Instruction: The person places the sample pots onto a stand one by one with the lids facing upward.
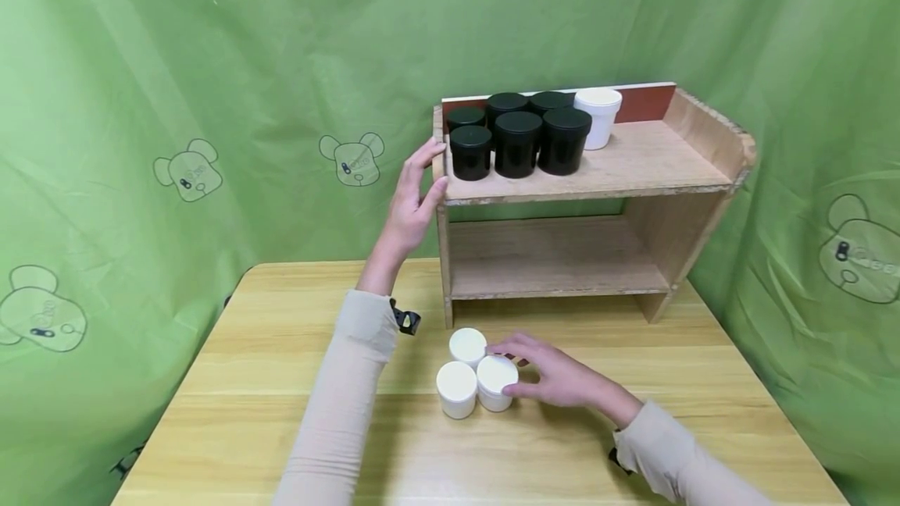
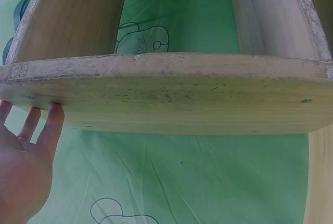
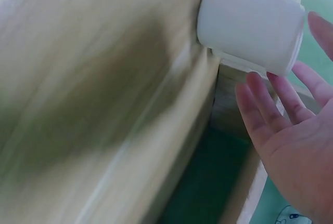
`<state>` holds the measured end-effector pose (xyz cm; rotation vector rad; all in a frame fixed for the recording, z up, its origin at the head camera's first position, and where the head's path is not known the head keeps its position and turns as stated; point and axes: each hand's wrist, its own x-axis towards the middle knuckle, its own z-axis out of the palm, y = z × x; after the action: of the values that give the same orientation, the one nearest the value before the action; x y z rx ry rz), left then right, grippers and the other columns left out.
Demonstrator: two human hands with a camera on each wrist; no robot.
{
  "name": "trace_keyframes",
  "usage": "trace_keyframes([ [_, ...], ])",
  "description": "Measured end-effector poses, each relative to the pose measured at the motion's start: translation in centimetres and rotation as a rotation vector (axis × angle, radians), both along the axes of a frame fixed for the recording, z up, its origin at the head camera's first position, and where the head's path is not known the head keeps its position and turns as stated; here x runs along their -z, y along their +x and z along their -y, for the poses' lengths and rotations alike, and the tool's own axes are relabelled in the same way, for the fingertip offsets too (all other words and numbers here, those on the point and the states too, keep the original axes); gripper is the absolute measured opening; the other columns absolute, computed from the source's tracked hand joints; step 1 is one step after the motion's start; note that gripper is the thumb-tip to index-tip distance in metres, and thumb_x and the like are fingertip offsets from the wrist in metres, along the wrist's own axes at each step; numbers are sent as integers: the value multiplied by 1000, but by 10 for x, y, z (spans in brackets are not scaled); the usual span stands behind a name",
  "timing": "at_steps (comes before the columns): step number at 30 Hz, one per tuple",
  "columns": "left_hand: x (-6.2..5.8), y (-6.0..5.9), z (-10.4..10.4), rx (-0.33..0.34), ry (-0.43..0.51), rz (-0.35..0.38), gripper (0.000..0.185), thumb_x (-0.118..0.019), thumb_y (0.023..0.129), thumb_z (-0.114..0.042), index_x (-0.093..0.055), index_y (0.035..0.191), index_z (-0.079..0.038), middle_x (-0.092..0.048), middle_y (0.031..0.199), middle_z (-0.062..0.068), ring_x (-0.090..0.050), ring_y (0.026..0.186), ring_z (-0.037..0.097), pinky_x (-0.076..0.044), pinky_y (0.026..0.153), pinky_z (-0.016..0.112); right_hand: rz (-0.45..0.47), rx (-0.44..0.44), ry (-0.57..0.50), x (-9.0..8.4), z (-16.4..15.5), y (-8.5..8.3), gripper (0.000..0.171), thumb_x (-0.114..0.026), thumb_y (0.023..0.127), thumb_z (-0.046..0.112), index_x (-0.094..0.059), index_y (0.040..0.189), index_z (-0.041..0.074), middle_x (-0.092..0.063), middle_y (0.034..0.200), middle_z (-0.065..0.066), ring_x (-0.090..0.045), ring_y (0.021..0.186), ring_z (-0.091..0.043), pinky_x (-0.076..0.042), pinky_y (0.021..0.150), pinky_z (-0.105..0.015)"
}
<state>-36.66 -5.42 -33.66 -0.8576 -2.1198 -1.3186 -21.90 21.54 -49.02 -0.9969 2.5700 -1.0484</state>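
Observation:
Three white lidded jars stand bunched on the table: a near-left jar (image 1: 457, 390), a near-right jar (image 1: 496, 385) and one behind (image 1: 467, 346). My right hand (image 1: 555, 373) reaches around the near-right jar, fingers spread behind it and thumb at its front side. In the right wrist view the fingertips (image 3: 254, 78) are right at the lid of a white jar (image 3: 247, 26), with the thumb apart from it. My left hand (image 1: 413, 201) touches the left side panel of a wooden shelf (image 1: 591, 192); its fairly straight fingers press the panel's outer face (image 2: 166, 99) in the left wrist view.
On the shelf's top board, several black lidded jars (image 1: 518, 147) stand in two rows at the left, with a white jar (image 1: 598, 119) beside the back row. A lower board (image 1: 555, 256) lies beneath. Green curtains (image 1: 281, 61) surround the wooden table (image 1: 267, 397).

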Motion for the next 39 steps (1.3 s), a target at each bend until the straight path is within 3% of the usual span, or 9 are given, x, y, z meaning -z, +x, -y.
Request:
trace_keyframes([
  [12,0,0,1,-1,-7,4,51,-49,109,-30,-37,158,-24,-26,171,-2,-23,156,8,-20,130,41,1,-13,-9,10,2,-2,60,-80,91,27,-58,145,17,-62,135,1,-63,116,-18,-60,95,-38],
  [22,-2,1,1,1,-9,3,51,-50,109,-30,-38,158,-23,-27,170,-1,-24,156,8,-20,130,41,-35,37,9,1,-5,-4,61,-81,90,27,-58,145,16,-63,138,-1,-64,117,-19,-60,95,-45],
  [28,-2,1,1,2,-10,1,51,-49,109,-30,-37,157,-23,-28,170,-1,-24,156,7,-20,130,41,-103,79,12,-20,-11,-8,60,-79,91,32,-59,145,16,-64,134,-1,-64,110,-15,-59,95,-45],
  [34,-2,2,1,7,-5,2,51,-50,109,-30,-37,157,-23,-28,170,-2,-24,156,8,-20,130,41,-210,150,-47,-50,-22,-14,62,-82,88,25,-59,144,12,-66,130,-3,-63,109,-15,-59,94,-41],
  [39,-2,2,1,6,-4,4,51,-50,109,-29,-38,157,-23,-27,171,-2,-24,156,9,-20,130,41,-326,202,-107,-79,-34,-22,61,-83,87,18,-60,143,9,-66,127,-5,-61,105,-12,-55,92,-25],
])
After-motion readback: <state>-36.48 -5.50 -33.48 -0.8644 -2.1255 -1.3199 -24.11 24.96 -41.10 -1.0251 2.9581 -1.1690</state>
